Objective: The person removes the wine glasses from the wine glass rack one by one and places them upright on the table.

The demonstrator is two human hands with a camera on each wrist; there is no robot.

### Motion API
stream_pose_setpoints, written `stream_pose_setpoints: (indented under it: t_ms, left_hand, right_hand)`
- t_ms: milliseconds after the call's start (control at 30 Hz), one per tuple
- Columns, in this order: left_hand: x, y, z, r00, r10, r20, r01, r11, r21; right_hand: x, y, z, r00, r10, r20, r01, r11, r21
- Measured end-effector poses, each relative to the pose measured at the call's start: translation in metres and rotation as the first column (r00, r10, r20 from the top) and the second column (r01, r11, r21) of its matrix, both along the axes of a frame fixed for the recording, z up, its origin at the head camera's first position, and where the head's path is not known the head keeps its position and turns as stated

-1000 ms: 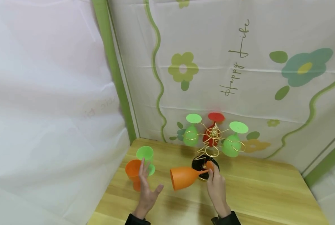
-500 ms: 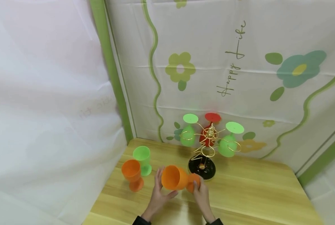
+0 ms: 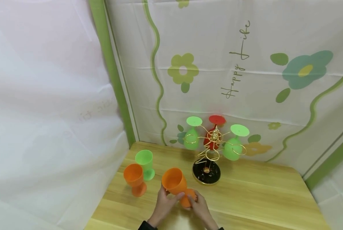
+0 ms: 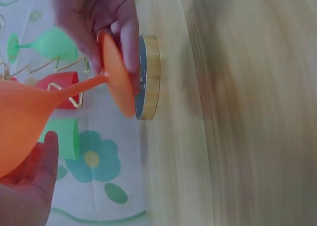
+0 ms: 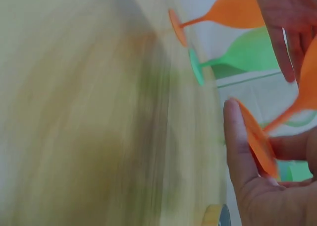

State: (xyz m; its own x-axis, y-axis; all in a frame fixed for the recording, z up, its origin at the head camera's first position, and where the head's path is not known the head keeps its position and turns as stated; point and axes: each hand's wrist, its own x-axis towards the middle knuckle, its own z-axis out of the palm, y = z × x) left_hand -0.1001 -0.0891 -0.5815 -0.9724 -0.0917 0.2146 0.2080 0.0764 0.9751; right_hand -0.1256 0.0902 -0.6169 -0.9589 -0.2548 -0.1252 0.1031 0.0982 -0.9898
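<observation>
Both hands hold one orange goblet [image 3: 174, 182] above the front of the table, tilted with its mouth facing up and away. My left hand [image 3: 164, 203] cups the bowl, its thumb and fingers on either side. The right hand [image 3: 202, 209] pinches the goblet's round foot [image 4: 118, 75] between thumb and fingers. Left of the hands, a second orange goblet [image 3: 134, 177] and a green goblet [image 3: 145, 161] stand upright. Behind is a gold wire rack [image 3: 213, 155] on a round black base [image 3: 201, 175]; two green goblets [image 3: 231, 150] and a red goblet [image 3: 208, 143] hang upside down in it.
The wooden table [image 3: 252, 191] extends to the right of the rack. A white fabric wall [image 3: 214, 48] with printed flowers rises behind it. Another white sheet [image 3: 59, 127] hangs along the left side.
The right hand has brought the orange goblet left and toward the body, away from the rack. The left hand has moved right and taken hold of the bowl. The goblet's mouth has turned upward.
</observation>
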Motion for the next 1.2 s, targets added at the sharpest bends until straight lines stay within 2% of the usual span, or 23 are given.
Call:
stream_pose_setpoints:
  t_ms: [133, 233, 367, 467, 500, 567, 733, 867, 933, 1033, 1100, 1200]
  left_hand:
    - [-0.003, -0.006, -0.004, 0.997, 0.083, 0.000, -0.083, 0.994, -0.068]
    - [-0.006, -0.014, -0.009, 0.979, 0.202, 0.014, -0.199, 0.974, -0.110]
    - [-0.012, -0.027, -0.017, 0.926, 0.378, 0.021, -0.369, 0.914, -0.171]
    - [-0.015, -0.036, -0.023, 0.883, 0.468, 0.029, -0.451, 0.864, -0.224]
    - [-0.016, -0.038, -0.024, 0.873, 0.486, 0.032, -0.466, 0.852, -0.239]
    - [-0.017, -0.043, -0.026, 0.862, 0.504, 0.046, -0.479, 0.842, -0.248]
    - [-0.019, -0.046, -0.030, 0.854, 0.516, 0.064, -0.488, 0.838, -0.244]
    - [-0.020, -0.044, -0.030, 0.849, 0.526, 0.042, -0.500, 0.828, -0.254]
    - [-0.020, -0.043, -0.029, 0.845, 0.535, 0.028, -0.510, 0.820, -0.260]
    - [-0.021, -0.042, -0.029, 0.837, 0.547, 0.016, -0.524, 0.809, -0.266]
    - [-0.023, -0.042, -0.030, 0.833, 0.553, 0.012, -0.531, 0.806, -0.262]
    - [-0.025, -0.041, -0.030, 0.831, 0.556, 0.012, -0.535, 0.805, -0.257]
  right_hand:
    - [-0.002, 0.010, -0.002, 0.999, 0.031, 0.035, -0.031, 0.999, -0.008]
    - [-0.002, 0.016, -0.001, 0.998, 0.040, 0.049, -0.040, 0.999, 0.003]
    - [0.000, 0.025, 0.000, 0.998, 0.042, 0.042, -0.043, 0.999, 0.027]
    - [0.002, 0.030, 0.002, 0.998, 0.055, 0.022, -0.056, 0.997, 0.046]
    - [0.003, 0.031, 0.002, 0.998, 0.061, 0.011, -0.062, 0.997, 0.054]
    - [0.004, 0.033, 0.002, 0.997, 0.072, -0.005, -0.072, 0.995, 0.069]
    - [0.005, 0.039, -0.001, 0.996, 0.071, -0.051, -0.064, 0.989, 0.134]
    - [0.006, 0.044, 0.007, 0.990, 0.042, -0.133, -0.008, 0.968, 0.249]
    - [0.007, 0.048, 0.019, 0.983, 0.037, -0.182, 0.021, 0.950, 0.310]
    - [0.007, 0.054, 0.052, 0.975, 0.051, -0.215, 0.037, 0.921, 0.389]
    - [0.005, 0.059, 0.083, 0.968, 0.080, -0.236, 0.031, 0.902, 0.430]
    - [0.001, 0.066, 0.138, 0.952, 0.124, -0.279, 0.024, 0.881, 0.473]
